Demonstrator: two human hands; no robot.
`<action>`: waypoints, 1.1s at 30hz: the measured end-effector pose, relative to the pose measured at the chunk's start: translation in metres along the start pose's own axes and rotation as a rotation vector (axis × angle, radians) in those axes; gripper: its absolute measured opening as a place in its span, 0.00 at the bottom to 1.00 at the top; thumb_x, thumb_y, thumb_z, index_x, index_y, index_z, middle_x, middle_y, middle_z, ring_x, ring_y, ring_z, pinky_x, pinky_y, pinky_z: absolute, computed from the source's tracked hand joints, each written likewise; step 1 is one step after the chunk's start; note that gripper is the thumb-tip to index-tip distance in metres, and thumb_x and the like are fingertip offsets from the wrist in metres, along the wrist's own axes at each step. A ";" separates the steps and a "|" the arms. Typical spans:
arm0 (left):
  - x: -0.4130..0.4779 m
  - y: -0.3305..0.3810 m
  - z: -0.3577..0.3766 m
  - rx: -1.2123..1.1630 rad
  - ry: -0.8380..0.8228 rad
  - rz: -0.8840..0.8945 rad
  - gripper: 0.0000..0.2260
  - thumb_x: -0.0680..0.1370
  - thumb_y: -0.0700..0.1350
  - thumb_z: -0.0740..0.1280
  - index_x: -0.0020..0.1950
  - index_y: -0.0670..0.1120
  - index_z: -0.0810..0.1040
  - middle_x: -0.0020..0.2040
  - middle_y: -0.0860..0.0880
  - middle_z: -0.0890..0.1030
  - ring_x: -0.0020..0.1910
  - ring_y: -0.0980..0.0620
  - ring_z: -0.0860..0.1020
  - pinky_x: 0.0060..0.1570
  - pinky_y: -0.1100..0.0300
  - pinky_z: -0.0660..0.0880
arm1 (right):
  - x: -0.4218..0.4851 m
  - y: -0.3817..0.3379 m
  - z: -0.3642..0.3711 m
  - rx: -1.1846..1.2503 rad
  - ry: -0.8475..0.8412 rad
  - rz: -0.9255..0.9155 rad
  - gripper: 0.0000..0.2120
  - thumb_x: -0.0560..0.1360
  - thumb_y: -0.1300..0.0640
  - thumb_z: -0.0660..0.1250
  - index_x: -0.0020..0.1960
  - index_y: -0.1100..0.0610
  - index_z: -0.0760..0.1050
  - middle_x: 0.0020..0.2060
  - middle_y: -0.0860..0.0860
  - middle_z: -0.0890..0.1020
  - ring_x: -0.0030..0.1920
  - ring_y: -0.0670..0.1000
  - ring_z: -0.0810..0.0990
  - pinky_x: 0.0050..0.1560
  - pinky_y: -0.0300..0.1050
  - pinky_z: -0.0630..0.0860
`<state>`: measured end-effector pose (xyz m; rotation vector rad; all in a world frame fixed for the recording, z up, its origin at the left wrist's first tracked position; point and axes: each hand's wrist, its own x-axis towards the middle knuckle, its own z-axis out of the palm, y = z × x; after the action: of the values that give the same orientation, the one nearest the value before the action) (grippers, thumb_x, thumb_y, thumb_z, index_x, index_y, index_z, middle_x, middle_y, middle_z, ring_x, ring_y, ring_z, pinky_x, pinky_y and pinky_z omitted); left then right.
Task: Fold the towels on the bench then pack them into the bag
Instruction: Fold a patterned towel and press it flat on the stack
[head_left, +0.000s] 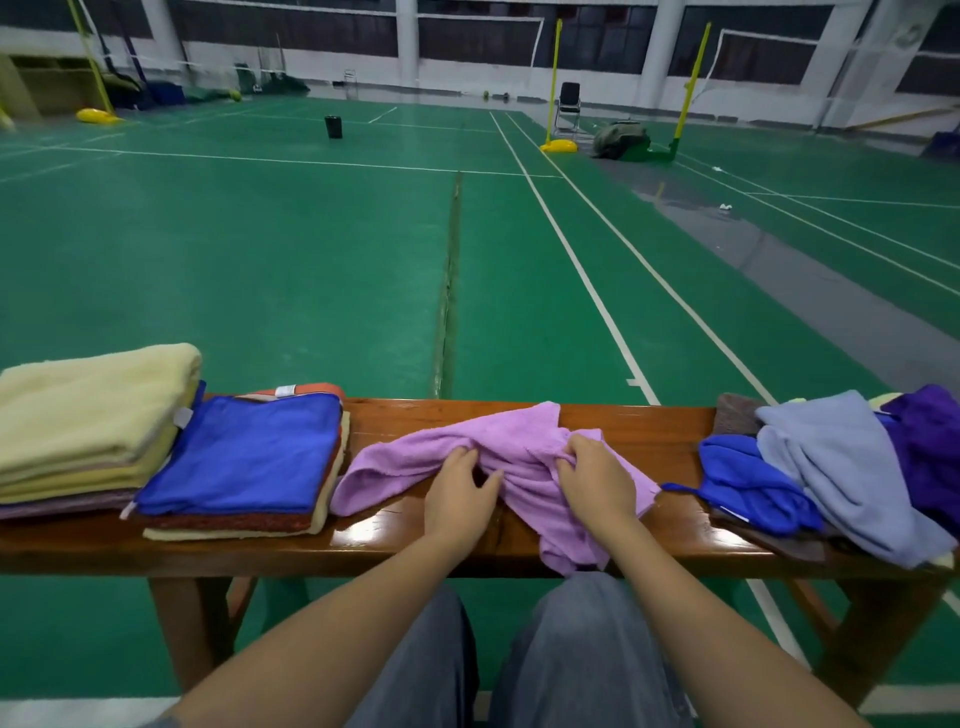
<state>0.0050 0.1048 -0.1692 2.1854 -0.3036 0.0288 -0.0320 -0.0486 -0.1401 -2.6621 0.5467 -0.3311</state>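
Two folded stacks, a cream stack (88, 415) and a blue-topped stack (244, 452), sit on the counter (649, 431) out past the left fingers, so I'd say we're mid-folding. The lilac towel (415, 452) lies crumpled right under both hands, the left hand (460, 499) pinching a bunch of it and the right hand (597, 483) with fingers curled round a gathered ridge. Next move probably calls for finding two corners and pulling the cloth flat between the fingers before halving it; the unfolded pile (831, 467) waits beyond the right fingers, so packing looks a way off.
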 end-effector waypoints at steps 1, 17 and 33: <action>0.005 0.003 -0.002 -0.047 0.031 -0.011 0.16 0.76 0.45 0.66 0.64 0.45 0.74 0.58 0.49 0.79 0.54 0.54 0.76 0.53 0.60 0.73 | 0.000 0.000 -0.002 0.004 -0.002 0.005 0.12 0.80 0.56 0.58 0.38 0.52 0.62 0.36 0.48 0.71 0.36 0.50 0.70 0.28 0.38 0.57; 0.056 -0.018 -0.105 0.030 0.316 -0.222 0.15 0.75 0.42 0.67 0.59 0.36 0.75 0.59 0.41 0.73 0.56 0.42 0.75 0.56 0.52 0.71 | -0.017 0.001 -0.019 0.070 0.006 0.208 0.17 0.78 0.55 0.59 0.31 0.54 0.62 0.31 0.49 0.68 0.30 0.46 0.65 0.29 0.39 0.59; 0.029 -0.034 -0.058 -0.035 -0.018 -0.351 0.23 0.75 0.50 0.66 0.69 0.50 0.67 0.60 0.45 0.79 0.57 0.45 0.77 0.56 0.56 0.73 | -0.011 -0.028 0.011 0.198 -0.368 -0.099 0.12 0.74 0.46 0.65 0.55 0.49 0.76 0.54 0.52 0.81 0.52 0.53 0.78 0.51 0.47 0.74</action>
<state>0.0455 0.1641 -0.1577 2.1758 0.0719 -0.1907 -0.0295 -0.0163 -0.1397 -2.4769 0.2527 0.0759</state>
